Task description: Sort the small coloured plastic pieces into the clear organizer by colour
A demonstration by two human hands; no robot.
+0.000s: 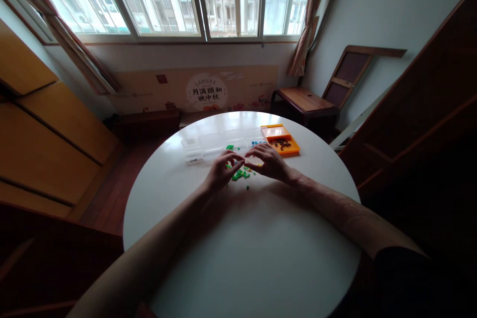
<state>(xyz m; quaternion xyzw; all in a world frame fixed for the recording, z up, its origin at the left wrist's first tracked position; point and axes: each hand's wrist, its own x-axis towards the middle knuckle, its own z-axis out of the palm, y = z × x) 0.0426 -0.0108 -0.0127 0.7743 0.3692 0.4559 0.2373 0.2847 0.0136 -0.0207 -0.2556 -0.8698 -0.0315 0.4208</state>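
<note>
My left hand (220,171) and my right hand (271,162) meet fingertip to fingertip over the far half of the table. Both have the thumb and fingers drawn together in a pinch; whatever is between them is too small to make out. Just below the fingers lies a loose heap of small green pieces (241,174), with a few yellow ones mixed in. One dark green piece (248,188) sits apart, nearer to me. Behind my hands stretches a clear plastic compartment box (212,145), with small blue pieces (256,143) at its right end.
An orange box (294,152) with its lid up holds dark brown pieces (282,144), close beyond my right hand. All this rests on a round white table (253,248). A wooden chair (307,99) stands behind at the right, below the window (231,0).
</note>
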